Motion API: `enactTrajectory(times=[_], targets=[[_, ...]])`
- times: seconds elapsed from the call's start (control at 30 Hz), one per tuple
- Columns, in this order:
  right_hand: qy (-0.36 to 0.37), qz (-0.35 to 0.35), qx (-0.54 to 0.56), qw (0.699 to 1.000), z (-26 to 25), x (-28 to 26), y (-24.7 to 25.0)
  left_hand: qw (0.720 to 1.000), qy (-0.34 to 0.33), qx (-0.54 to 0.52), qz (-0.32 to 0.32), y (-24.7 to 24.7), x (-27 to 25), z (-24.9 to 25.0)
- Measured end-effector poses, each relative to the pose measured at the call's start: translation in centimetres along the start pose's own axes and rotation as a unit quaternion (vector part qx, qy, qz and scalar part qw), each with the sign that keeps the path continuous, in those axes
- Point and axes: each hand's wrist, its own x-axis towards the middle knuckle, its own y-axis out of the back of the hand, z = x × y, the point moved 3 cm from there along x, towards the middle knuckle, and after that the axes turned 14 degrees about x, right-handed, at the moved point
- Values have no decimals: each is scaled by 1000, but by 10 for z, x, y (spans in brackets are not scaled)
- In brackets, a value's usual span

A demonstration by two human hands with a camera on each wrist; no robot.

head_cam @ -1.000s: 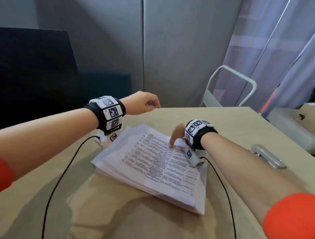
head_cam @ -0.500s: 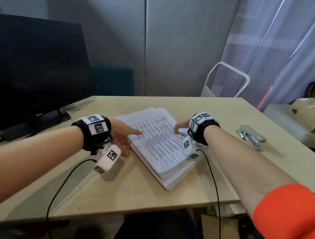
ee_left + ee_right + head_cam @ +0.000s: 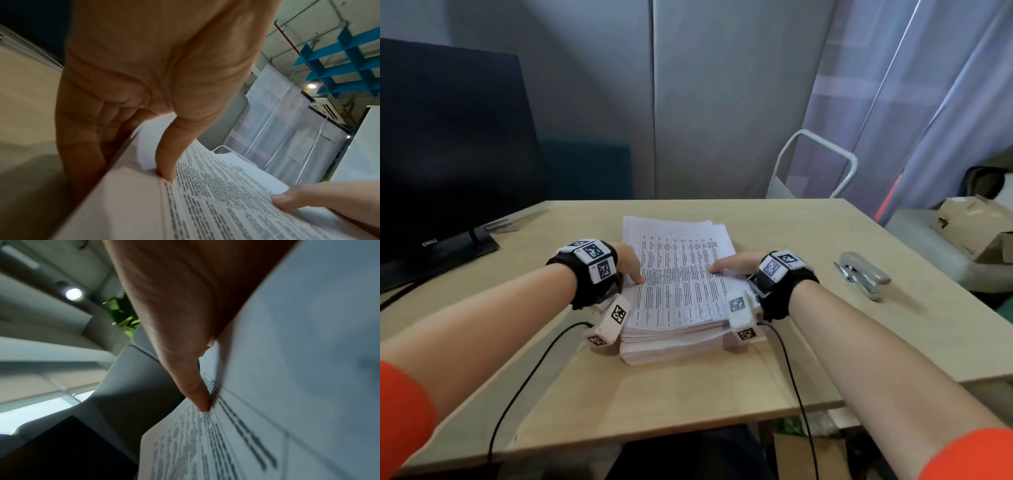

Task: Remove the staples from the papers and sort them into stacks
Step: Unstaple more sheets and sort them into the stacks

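Papers [image 3: 678, 284], thick white stack, printed text, edges uneven

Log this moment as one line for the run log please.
stage: squaring paper stack | left hand: grips left edge | right hand: grips right edge | stapler: untouched, table right

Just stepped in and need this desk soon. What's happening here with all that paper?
A person is sitting at the table with a thick stack of printed papers in front of them. The left hand holds the stack's left edge, thumb on top; the right hand does the same on the right. A metal stapler lies untouched to the right, and a dark monitor stands at the left. No sorted stacks yet.
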Motion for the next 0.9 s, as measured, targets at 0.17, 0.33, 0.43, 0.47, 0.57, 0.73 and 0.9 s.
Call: enactTrajectory(times=[0.17, 0.33, 0.43, 0.47, 0.57, 0.73, 0.9], targets=[[22, -5, -25, 999, -9, 0, 4, 1000, -1, 2, -19, 0, 3, 2], [19, -23, 31, 999, -5, -3, 3, 999, 4, 39, -3, 3, -1, 6], [30, -27, 53, 998, 1, -9, 5, 999, 11, 45, -5, 0, 3, 2], [38, -32, 74, 996, 3, -8, 5, 999, 7, 35, 0, 0, 5, 2], [52, -61, 142, 987, 1, -8, 3, 999, 5, 33, 4, -1, 8, 2], [89, -48, 166, 981, -10, -17, 2, 1000, 11, 16, 6, -2, 12, -2], [95, -44, 207, 973, 4, 2, -8, 994, 18, -108, -11, -14, 20, -12]])
